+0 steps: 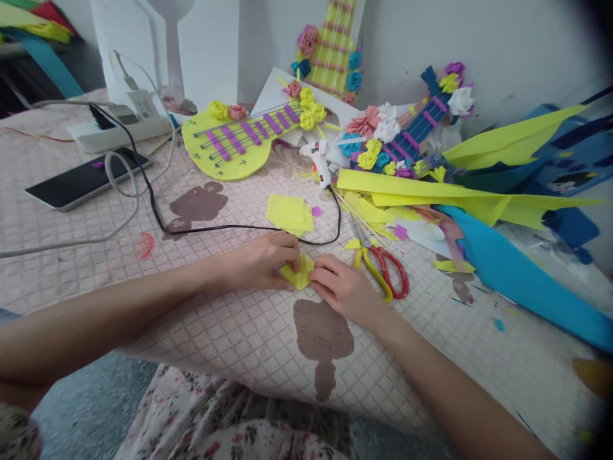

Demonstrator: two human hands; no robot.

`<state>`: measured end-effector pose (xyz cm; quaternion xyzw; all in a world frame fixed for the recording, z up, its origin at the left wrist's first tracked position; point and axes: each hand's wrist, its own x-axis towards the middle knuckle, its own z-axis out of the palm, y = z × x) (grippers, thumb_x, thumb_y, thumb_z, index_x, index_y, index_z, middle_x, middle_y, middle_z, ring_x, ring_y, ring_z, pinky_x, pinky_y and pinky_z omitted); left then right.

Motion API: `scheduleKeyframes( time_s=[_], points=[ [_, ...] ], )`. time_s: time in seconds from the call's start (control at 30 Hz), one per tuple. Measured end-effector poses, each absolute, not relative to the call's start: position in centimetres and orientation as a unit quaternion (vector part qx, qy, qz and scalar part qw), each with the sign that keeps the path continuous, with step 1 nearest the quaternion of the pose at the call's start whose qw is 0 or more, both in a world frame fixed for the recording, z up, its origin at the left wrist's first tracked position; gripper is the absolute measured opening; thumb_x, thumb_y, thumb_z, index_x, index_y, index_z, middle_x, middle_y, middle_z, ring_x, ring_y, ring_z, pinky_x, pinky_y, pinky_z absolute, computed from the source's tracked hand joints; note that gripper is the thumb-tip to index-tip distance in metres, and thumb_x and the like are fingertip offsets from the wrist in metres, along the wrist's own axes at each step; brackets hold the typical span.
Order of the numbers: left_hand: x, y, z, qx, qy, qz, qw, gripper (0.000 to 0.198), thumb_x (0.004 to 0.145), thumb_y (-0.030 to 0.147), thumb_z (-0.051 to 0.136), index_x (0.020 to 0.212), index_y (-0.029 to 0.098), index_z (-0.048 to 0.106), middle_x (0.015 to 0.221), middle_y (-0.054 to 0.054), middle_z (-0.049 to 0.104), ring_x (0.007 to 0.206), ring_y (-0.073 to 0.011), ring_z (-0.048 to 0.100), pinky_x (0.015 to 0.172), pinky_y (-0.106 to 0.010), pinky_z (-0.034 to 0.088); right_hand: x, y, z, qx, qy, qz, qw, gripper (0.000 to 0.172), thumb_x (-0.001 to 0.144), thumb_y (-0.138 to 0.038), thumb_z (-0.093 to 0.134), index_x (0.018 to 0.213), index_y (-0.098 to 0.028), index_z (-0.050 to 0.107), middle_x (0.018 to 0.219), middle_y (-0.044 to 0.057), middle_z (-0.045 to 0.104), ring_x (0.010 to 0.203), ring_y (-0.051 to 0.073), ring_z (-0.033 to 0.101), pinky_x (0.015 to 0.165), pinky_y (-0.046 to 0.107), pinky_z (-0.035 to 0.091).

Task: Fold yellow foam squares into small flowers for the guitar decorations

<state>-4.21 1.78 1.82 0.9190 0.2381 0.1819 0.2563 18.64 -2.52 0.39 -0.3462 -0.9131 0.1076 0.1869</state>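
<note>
Both my hands meet over a small yellow foam piece [297,275] on the pink quilted surface. My left hand [261,260] curls its fingers over the piece's left side. Pinching the right side is my right hand [341,287]. The piece looks folded or rolled between the fingers. Just right of my right hand lie scissors [383,268] with red and yellow handles. A few flat yellow foam squares [288,213] sit a little beyond my hands.
A black cable [158,211] runs to a white glue gun [320,163]. A yellow foam guitar [239,137] and other flower-trimmed guitars lie at the back. Yellow [460,198] and blue foam sheets [517,275] pile at right. A phone [86,179] and power strip [119,128] are at left.
</note>
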Motion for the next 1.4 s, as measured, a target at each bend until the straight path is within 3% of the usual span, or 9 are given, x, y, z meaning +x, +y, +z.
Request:
scheduleKeyframes(
  time_s=[0.13, 0.3, 0.57, 0.87, 1.4],
  points=[
    [-3.8, 1.1, 1.7, 0.910, 0.255, 0.216, 0.246, 0.022, 0.068, 0.020, 0.075, 0.084, 0.017, 0.060, 0.094, -0.005, 0.056, 0.092, -0.0185, 0.053, 0.082, -0.031, 0.042, 18.5, -2.4, 0.3, -0.369, -0.881, 0.198, 0.219, 0.009, 0.089, -0.016, 0.050, 0.088, -0.021, 0.058, 0.088, 0.004, 0.057, 0.079, 0.016, 0.057, 0.069, 0.028, 0.047],
    [-3.4, 0.5, 1.4, 0.906, 0.272, 0.215, 0.242, 0.002, 0.080, 0.016, 0.062, 0.079, 0.016, 0.060, 0.086, -0.004, 0.056, 0.086, -0.0164, 0.052, 0.082, -0.031, 0.041, 18.3, -2.5, 0.7, -0.382, -0.865, 0.226, 0.235, 0.007, 0.086, -0.015, 0.052, 0.084, -0.021, 0.055, 0.085, 0.003, 0.055, 0.077, 0.016, 0.055, 0.067, 0.028, 0.044],
    [-3.5, 0.6, 1.4, 0.892, 0.310, 0.201, 0.262, 0.011, 0.081, 0.019, 0.060, 0.072, 0.014, 0.057, 0.079, -0.002, 0.055, 0.074, -0.0134, 0.051, 0.071, -0.026, 0.041, 17.9, -2.8, 1.0, -0.437, -0.823, 0.271, 0.241, 0.007, 0.082, -0.015, 0.057, 0.080, -0.020, 0.054, 0.082, 0.000, 0.052, 0.068, 0.013, 0.050, 0.060, 0.026, 0.039],
    [-3.3, 0.6, 1.7, 0.884, 0.319, 0.201, 0.277, 0.013, 0.081, 0.016, 0.057, 0.069, 0.013, 0.056, 0.074, -0.002, 0.052, 0.070, -0.0121, 0.049, 0.064, -0.024, 0.038, 17.4, -3.1, 0.9, -0.469, -0.819, 0.240, 0.228, 0.011, 0.080, -0.011, 0.054, 0.075, -0.020, 0.050, 0.079, 0.000, 0.052, 0.068, 0.013, 0.050, 0.060, 0.026, 0.037],
    [-3.0, 0.3, 0.9, 0.889, 0.350, 0.210, 0.207, 0.011, 0.080, 0.016, 0.054, 0.070, 0.014, 0.055, 0.075, -0.002, 0.053, 0.073, -0.0134, 0.050, 0.070, -0.026, 0.039, 16.8, -3.3, 0.7, -0.498, -0.817, 0.202, 0.210, 0.011, 0.080, -0.013, 0.053, 0.074, -0.020, 0.047, 0.079, 0.000, 0.052, 0.070, 0.013, 0.052, 0.062, 0.026, 0.039]
  ],
)
